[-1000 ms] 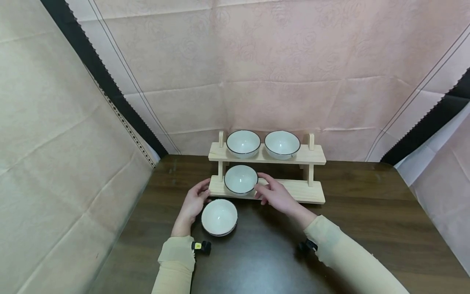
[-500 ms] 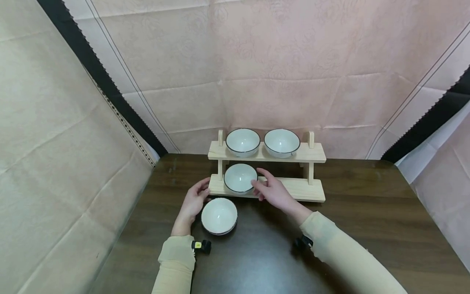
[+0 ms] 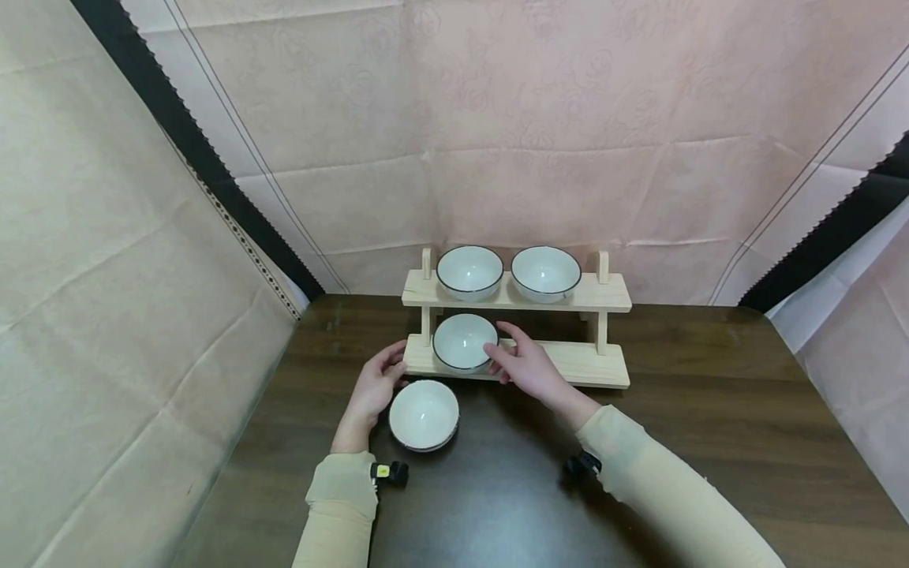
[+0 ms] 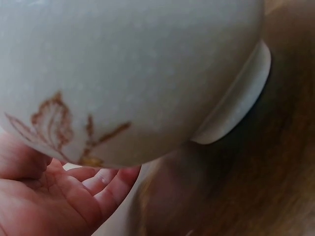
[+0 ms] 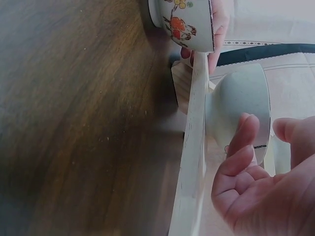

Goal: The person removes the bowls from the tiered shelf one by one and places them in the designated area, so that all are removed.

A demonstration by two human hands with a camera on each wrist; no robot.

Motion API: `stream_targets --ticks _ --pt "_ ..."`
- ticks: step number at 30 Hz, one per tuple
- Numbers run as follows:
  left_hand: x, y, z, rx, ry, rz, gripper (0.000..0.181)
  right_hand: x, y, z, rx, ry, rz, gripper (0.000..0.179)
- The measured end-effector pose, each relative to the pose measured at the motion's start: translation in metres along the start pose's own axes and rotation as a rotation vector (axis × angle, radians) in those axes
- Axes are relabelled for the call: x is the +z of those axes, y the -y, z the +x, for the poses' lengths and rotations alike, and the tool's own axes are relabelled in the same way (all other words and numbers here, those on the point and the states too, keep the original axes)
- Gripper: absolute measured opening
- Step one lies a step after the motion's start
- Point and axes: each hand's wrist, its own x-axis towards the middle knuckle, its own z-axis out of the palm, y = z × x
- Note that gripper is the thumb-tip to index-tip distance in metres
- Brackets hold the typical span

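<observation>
On the left of the lower board of a two-tier wooden rack (image 3: pixel 568 363) sits a white bowl (image 3: pixel 460 341) with a dark rim. My right hand (image 3: pixel 529 367) pinches that bowl's right rim, thumb over the edge and curled fingers against the outside in the right wrist view. With my left hand (image 3: pixel 372 390) I grip the left end of the lower board. In front of the rack, another white bowl (image 3: pixel 424 414) stands on the table beside my left wrist. The left wrist view shows its brown leaf pattern close up, covering part of the left fingers.
Two more white bowls, one left (image 3: pixel 469 272) and one right (image 3: pixel 546 274), stand on the rack's upper board. The dark wooden table (image 3: pixel 696 410) extends around the rack. Pale cloth (image 3: pixel 540 142) hangs behind and at both sides.
My right hand has shifted slightly left, its thumb moving from beside the lower-board bowl onto its rim. The left hand keeps its place. The bowls stay put.
</observation>
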Motion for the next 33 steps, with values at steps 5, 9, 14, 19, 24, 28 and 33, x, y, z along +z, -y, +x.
stream_targets --ticks 5,9,14,19,24,28,33 --pt "0.000 -0.001 -0.001 0.003 0.001 -0.003 0.043 0.002 -0.001 0.000 0.008 -0.004 0.007 0.071" --pt "0.000 -0.001 -0.001 0.007 0.004 -0.003 0.043 0.004 -0.001 0.000 0.017 -0.007 0.002 0.069" --pt "0.000 -0.001 -0.002 0.008 0.006 -0.004 0.043 0.005 0.000 0.000 0.018 -0.008 0.006 0.068" --pt "0.000 -0.002 -0.003 0.010 0.005 -0.013 0.043 0.006 0.000 0.001 0.024 -0.013 0.012 0.067" --pt "0.001 -0.003 -0.003 0.011 0.000 -0.020 0.043 0.008 0.001 0.001 0.027 -0.019 0.030 0.065" --pt "0.001 -0.002 -0.003 0.001 -0.004 -0.021 0.043 0.009 0.000 0.001 0.030 -0.016 0.044 0.065" --pt "0.000 0.000 -0.003 0.006 -0.009 -0.027 0.043 0.011 -0.003 0.002 0.031 -0.012 0.088 0.065"
